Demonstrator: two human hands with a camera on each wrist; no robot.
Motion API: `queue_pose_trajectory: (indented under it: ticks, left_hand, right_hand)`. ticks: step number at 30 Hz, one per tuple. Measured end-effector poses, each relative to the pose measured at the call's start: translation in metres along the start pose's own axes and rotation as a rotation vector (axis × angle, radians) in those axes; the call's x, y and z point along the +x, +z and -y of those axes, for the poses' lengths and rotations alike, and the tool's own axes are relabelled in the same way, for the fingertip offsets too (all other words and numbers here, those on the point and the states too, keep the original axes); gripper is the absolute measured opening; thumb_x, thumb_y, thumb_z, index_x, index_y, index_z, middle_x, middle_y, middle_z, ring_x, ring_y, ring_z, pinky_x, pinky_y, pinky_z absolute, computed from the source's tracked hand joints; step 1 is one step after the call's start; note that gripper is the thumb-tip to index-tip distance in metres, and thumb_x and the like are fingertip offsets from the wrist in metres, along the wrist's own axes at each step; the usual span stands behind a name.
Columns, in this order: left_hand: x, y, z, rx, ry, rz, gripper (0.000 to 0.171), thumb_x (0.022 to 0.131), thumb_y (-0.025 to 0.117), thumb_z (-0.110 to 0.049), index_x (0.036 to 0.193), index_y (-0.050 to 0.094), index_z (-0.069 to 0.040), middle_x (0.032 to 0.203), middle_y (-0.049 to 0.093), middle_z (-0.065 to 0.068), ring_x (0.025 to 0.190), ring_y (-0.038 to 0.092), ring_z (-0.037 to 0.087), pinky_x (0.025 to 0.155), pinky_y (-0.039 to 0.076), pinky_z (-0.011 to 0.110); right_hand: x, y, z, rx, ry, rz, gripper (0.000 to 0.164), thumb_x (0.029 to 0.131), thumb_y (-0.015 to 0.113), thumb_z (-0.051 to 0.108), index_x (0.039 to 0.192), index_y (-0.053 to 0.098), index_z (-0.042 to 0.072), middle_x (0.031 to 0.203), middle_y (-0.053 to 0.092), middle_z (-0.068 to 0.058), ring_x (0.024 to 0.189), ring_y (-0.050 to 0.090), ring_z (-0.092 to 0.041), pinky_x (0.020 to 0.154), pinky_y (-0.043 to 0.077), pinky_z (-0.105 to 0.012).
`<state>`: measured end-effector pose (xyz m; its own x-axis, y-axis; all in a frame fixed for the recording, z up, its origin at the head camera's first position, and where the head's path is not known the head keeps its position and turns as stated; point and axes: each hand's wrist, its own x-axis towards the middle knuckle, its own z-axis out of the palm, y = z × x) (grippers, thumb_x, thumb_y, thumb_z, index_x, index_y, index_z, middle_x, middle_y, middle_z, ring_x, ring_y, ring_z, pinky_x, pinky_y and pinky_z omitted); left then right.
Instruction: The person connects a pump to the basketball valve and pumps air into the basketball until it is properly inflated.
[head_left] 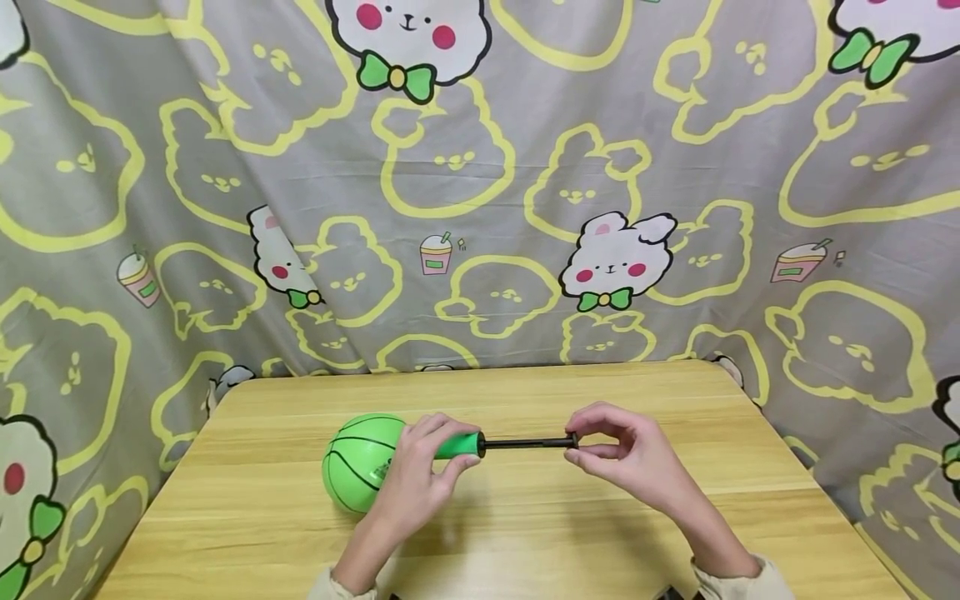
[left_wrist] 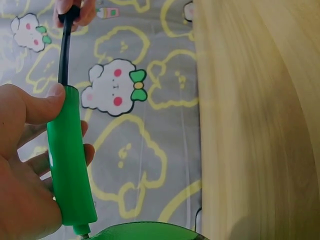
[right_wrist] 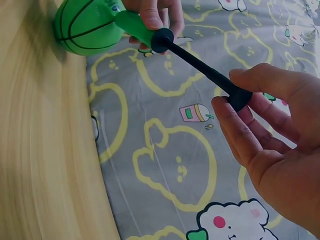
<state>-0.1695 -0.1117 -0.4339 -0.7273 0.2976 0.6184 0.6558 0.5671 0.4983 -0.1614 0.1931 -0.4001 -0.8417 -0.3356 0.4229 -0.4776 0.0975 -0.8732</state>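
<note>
My left hand [head_left: 420,471] grips the green barrel of a small hand pump [left_wrist: 72,160], thumb near its black-capped end. The pump's black rod [head_left: 525,443] is drawn well out of the barrel. At the rod's far end, my right hand [head_left: 633,454] pinches the black round handle [right_wrist: 240,98] between thumb and fingers. A green basketball [head_left: 360,458] with black lines sits at the left, partly behind my left hand. In the left wrist view a metal tip [left_wrist: 84,236] shows at the barrel's base, close to the ball; whether it is inserted, I cannot tell.
Under the hands is a light wood-grain table [head_left: 525,550]. A grey curtain [head_left: 495,167] with yellow outlines and cartoon rabbits hangs behind the table and along both sides. Dark objects [head_left: 667,593] poke in at the bottom edge of the head view.
</note>
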Motion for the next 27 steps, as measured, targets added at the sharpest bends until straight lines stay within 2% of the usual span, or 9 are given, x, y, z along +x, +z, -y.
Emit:
queue_pose_trajectory:
  ticks: [6, 11, 15, 27]
  left_hand:
    - [-0.001, 0.004, -0.003, -0.002, 0.019, 0.003, 0.026, 0.088, 0.080, -0.027, 0.112, 0.075, -0.018, 0.103, 0.067, -0.011, 0.100, 0.061, 0.009, 0.080, 0.036, 0.036]
    - [-0.002, 0.006, -0.005, 0.003, 0.024, -0.008, 0.026, 0.087, 0.081, -0.025, 0.110, 0.075, -0.017, 0.101, 0.067, -0.011, 0.099, 0.061, 0.009, 0.080, 0.036, 0.036]
    - [-0.001, 0.008, -0.007, 0.012, 0.034, -0.009, 0.026, 0.085, 0.082, -0.023, 0.109, 0.074, -0.017, 0.101, 0.066, -0.010, 0.097, 0.061, 0.009, 0.080, 0.036, 0.035]
    - [-0.003, 0.012, -0.011, 0.045, 0.041, -0.003, 0.026, 0.085, 0.080, -0.027, 0.108, 0.074, -0.017, 0.098, 0.064, -0.011, 0.095, 0.059, 0.009, 0.080, 0.035, 0.035]
  right_hand:
    - [-0.001, -0.005, -0.001, 0.022, 0.002, -0.002, 0.027, 0.082, 0.082, -0.006, 0.106, 0.073, 0.001, 0.107, 0.067, -0.021, 0.100, 0.070, -0.022, 0.080, 0.059, -0.041]
    - [0.000, -0.005, -0.002, 0.046, -0.061, 0.007, 0.028, 0.079, 0.081, -0.011, 0.105, 0.072, -0.006, 0.104, 0.067, -0.025, 0.099, 0.071, -0.023, 0.077, 0.059, -0.041]
    - [0.000, -0.002, -0.003, 0.067, -0.099, -0.001, 0.029, 0.078, 0.080, -0.015, 0.105, 0.073, -0.007, 0.102, 0.068, -0.024, 0.097, 0.072, -0.023, 0.074, 0.059, -0.042]
    - [0.001, 0.027, -0.011, 0.073, -0.014, -0.065, 0.029, 0.078, 0.083, -0.009, 0.105, 0.077, -0.002, 0.100, 0.070, -0.024, 0.095, 0.072, -0.022, 0.074, 0.059, -0.042]
